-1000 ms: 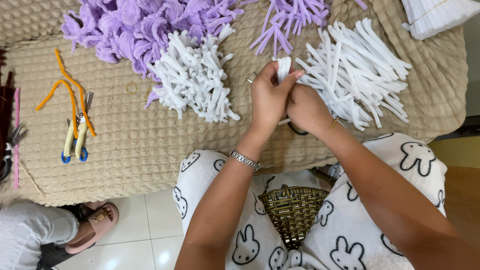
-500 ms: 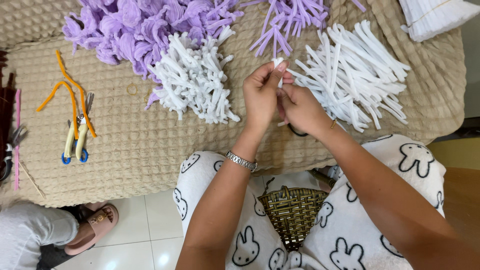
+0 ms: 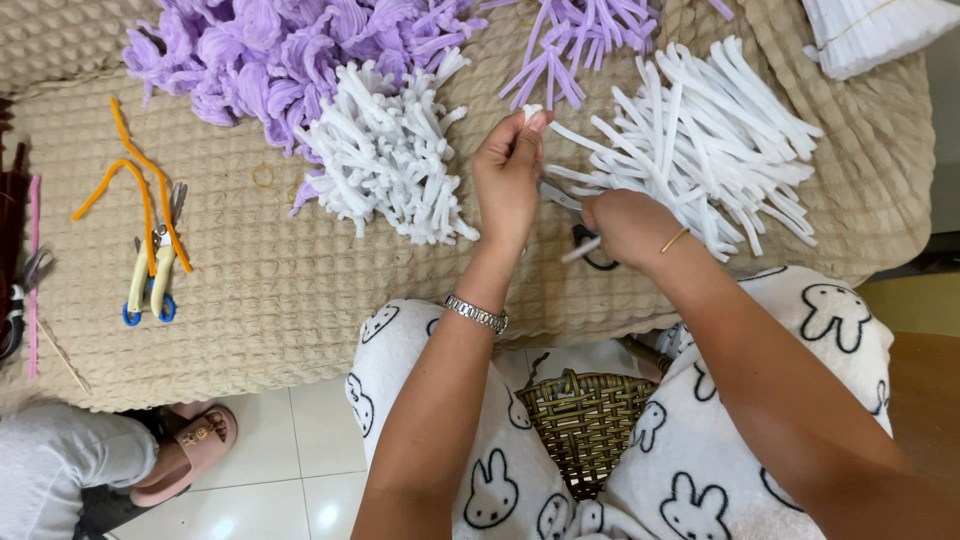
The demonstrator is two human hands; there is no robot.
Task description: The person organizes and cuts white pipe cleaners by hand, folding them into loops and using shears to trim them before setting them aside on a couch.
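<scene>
My left hand (image 3: 508, 178) is raised over the beige waffle cloth (image 3: 280, 300), pinching a short white pipe cleaner piece (image 3: 531, 112) between thumb and fingertips. A silver watch band sits on that wrist. My right hand (image 3: 628, 225) is just to the right and lower, closed around small scissors (image 3: 590, 258) with dark handles, their blades pointing toward my left hand. A white stub pokes out under the right fist. Both hands hover at the near edge of a loose pile of cut white pipe cleaners (image 3: 710, 140).
A cluster of twisted white pieces (image 3: 385, 160) lies left of my hands, with purple fluffy pieces (image 3: 260, 60) and purple strips (image 3: 570, 45) behind. Orange pipe cleaners (image 3: 140, 190) and yellow-handled pliers (image 3: 150, 280) lie far left. A woven basket (image 3: 585, 425) sits between my knees. Another person's sandalled foot (image 3: 190, 450) is at bottom left.
My hands have come apart: the right hand dropped down and to the right with the scissors, while the left hand stayed up holding the white piece.
</scene>
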